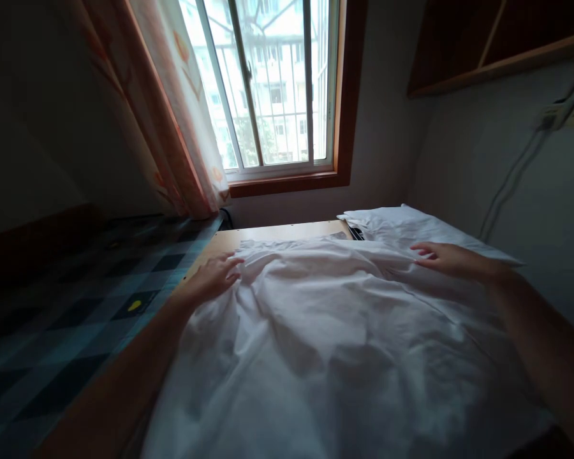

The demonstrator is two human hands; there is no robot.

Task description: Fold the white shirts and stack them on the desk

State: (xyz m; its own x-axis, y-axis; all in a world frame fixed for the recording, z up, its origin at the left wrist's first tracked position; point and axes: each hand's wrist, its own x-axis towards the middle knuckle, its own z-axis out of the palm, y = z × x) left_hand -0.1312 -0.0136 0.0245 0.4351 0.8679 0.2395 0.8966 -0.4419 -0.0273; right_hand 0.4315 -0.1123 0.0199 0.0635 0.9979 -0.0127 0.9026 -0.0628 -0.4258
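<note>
A rumpled white sheet (pixel 335 344) covers most of a wooden board (pixel 268 233) in front of me. My left hand (pixel 216 275) rests flat at the sheet's far left corner, fingers spread and touching the cloth's edge. My right hand (pixel 444 257) lies palm down on the sheet's far right side, fingers stretched out toward the left. Neither hand has the cloth gathered in a grip. A white pillow (pixel 411 224) lies just beyond my right hand against the wall.
A window (pixel 272 83) with a patterned curtain (pixel 172 108) stands ahead. A blue checked mattress (pixel 76 306) runs along the left. A wall with a cable (pixel 511 178) and a wooden shelf (pixel 497 44) closes the right side.
</note>
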